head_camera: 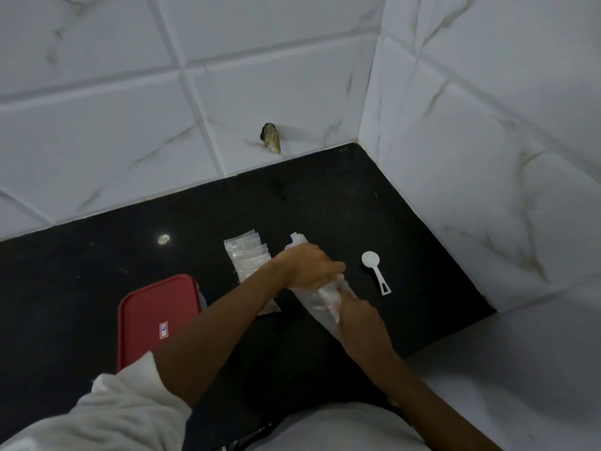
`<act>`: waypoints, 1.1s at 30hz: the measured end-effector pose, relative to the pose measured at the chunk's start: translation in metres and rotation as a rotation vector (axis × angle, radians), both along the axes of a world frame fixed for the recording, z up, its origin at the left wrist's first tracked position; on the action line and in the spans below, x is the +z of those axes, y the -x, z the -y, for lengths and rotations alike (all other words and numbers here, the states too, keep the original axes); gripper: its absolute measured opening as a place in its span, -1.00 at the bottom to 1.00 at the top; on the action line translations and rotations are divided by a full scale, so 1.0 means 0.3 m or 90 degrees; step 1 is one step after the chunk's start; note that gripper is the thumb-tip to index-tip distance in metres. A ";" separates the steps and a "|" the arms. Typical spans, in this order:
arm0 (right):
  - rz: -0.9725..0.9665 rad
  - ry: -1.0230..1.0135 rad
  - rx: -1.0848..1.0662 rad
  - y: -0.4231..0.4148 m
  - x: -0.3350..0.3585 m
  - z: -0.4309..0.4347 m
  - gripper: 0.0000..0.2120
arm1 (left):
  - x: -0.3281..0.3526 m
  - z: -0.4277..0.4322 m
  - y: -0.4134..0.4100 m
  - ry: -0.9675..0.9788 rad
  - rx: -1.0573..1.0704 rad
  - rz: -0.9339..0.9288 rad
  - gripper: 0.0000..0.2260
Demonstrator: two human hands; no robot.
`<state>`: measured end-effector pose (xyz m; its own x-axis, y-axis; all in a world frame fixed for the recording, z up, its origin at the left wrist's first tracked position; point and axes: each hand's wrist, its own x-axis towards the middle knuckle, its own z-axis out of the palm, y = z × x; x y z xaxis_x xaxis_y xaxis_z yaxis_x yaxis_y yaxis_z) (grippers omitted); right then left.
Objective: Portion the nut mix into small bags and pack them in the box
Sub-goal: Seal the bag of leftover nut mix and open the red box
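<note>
Where the white, grey-veined marble-look tiles (107, 131) meet in a corner, a glossy black speckled countertop (81, 288) spreads below them. On its near left sits the box (156, 317), rectangular with rounded corners, shut under a smooth red plastic lid that carries a small white sticker with red edging; its print is too small to read. A long clear plastic bag (320, 294) holding pale contents lies slanted at the centre, its rolled far end poking out beyond the knuckles. The left hand (309, 266), its white sleeve pushed up the forearm, is clenched over the bag's upper part, while the right hand (359, 315) grips the lower end. Just left of the bag lies a fanned stack of small clear bags (247, 255), flat and crinkled, partly under the left forearm. To the right, apart from the bag, rests a white plastic spoon (374, 268), round bowl facing up.
</note>
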<state>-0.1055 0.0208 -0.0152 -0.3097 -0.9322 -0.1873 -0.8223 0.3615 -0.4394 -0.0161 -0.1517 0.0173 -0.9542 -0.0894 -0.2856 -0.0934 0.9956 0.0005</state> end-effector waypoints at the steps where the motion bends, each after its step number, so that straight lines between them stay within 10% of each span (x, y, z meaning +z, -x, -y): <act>1: 0.032 -0.008 -0.028 0.004 -0.002 0.009 -0.67 | -0.011 0.000 -0.011 0.015 -0.049 -0.082 -0.78; 5: 0.190 -0.076 -0.084 0.035 -0.006 0.022 -0.77 | -0.066 -0.009 -0.063 0.117 -0.124 -0.239 -0.71; 10: 0.459 -0.020 -0.306 0.038 0.029 0.029 -0.63 | -0.068 0.003 -0.027 0.141 -0.079 -0.074 -0.82; 13: 0.126 0.048 -0.336 0.060 0.030 0.031 -0.75 | -0.074 0.012 0.017 0.073 -0.004 0.085 -0.72; 16: 0.084 -0.030 0.004 0.033 0.023 -0.014 -0.46 | -0.080 0.008 0.044 0.041 0.039 0.188 -0.68; 19: 0.021 -0.017 -0.009 0.009 -0.014 -0.007 -0.54 | -0.085 0.017 0.052 0.036 0.020 0.262 -0.61; 26: 0.069 -0.038 -0.054 0.032 -0.041 0.029 -0.83 | -0.117 -0.037 -0.032 0.119 -0.070 -0.158 -0.62; 28: 0.092 -0.057 -0.084 0.040 -0.041 0.038 -0.85 | -0.135 -0.028 -0.044 0.119 -0.090 -0.148 -0.86; 33: 0.162 -0.062 -0.101 0.051 0.001 0.034 -0.80 | -0.121 -0.033 0.023 0.112 -0.054 0.040 -0.72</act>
